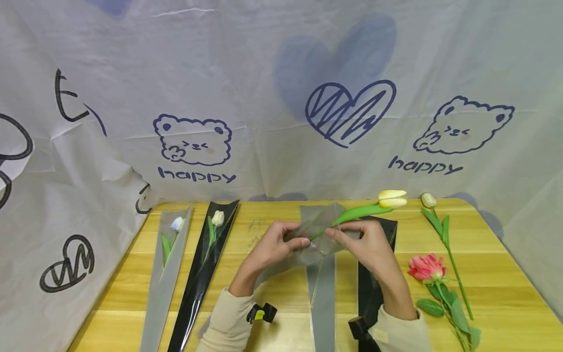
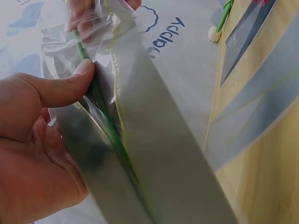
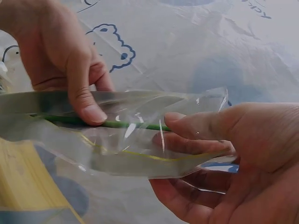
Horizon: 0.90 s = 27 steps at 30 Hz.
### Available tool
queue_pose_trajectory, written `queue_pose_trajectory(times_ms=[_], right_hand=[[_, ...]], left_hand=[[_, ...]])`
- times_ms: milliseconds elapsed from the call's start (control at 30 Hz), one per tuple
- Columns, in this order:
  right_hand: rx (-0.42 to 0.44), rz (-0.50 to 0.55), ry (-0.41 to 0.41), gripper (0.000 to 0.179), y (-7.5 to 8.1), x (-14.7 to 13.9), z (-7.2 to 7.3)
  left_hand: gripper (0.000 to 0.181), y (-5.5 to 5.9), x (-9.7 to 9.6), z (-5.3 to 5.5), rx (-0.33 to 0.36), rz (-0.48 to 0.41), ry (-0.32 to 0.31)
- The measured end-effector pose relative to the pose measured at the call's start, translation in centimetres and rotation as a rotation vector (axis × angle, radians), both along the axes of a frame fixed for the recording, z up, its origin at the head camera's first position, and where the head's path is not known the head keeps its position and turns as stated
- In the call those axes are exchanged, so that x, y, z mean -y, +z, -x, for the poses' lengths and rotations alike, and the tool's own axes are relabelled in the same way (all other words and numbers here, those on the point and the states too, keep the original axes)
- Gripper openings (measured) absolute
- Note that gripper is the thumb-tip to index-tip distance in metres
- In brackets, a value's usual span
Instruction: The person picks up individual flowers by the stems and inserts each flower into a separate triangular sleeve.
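A yellow-and-white tulip (image 1: 391, 199) slants up to the right, its green stem (image 2: 117, 140) running inside a grey, clear-fronted flower sleeve (image 2: 168, 140). My left hand (image 1: 274, 247) pinches the sleeve around the stem, thumb lying along it. On the other side, closer to the bloom, my right hand (image 1: 367, 244) pinches the stem through the crinkled clear film at the sleeve's mouth. In the right wrist view, the right thumb and fingers (image 3: 201, 126) close on film and stem, with the left thumb a little way along.
Another grey sleeve (image 1: 323, 303) and a black sleeve (image 1: 369, 288) lie below the hands. At the left lie a grey sleeve (image 1: 162, 288) with a bluish tulip and a black one (image 1: 198, 283) with a white tulip. A loose white tulip (image 1: 428, 200) and a pink rose (image 1: 426, 267) lie right.
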State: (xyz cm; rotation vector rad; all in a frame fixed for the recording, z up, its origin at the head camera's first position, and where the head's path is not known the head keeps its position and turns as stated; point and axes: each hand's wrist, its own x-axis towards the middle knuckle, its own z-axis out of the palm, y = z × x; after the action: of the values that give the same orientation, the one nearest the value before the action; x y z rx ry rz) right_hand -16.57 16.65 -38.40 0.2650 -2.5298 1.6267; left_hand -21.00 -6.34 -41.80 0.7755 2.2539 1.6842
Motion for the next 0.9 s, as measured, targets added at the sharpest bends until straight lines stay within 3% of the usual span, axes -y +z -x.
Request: queue_pose_trajectory(times_ms=[200,333,500,667,900], right_hand=[[0.004,0.042,-0.013,0.022,0.9,-1.1,-0.7],[-0.019,0.215,-0.084,0.027,0.9,-2.2,-0.8],[-0.129,0.492,-0.212,0.027,0.8,-2.6,-0.5],[-0.187,0.733,-0.201,0.023,0.8,-2.4,-0.3],[-0.15,0.891,-0.182,0.02,1.1,-2.3,-0.4]], left_hand=[[0.012,-0.3,0.2,0.1,0.0,-0.014,0.021],[0.015,-0.3,0.4,0.3,0.032,-0.033,0.044],[0.018,-0.3,0.6,0.3,0.078,-0.065,0.042],[0.016,-0.4,0.6,0.3,0.099,-0.058,0.022],[0.015,-0.5,0.5,0.3,0.119,-0.035,-0.045]])
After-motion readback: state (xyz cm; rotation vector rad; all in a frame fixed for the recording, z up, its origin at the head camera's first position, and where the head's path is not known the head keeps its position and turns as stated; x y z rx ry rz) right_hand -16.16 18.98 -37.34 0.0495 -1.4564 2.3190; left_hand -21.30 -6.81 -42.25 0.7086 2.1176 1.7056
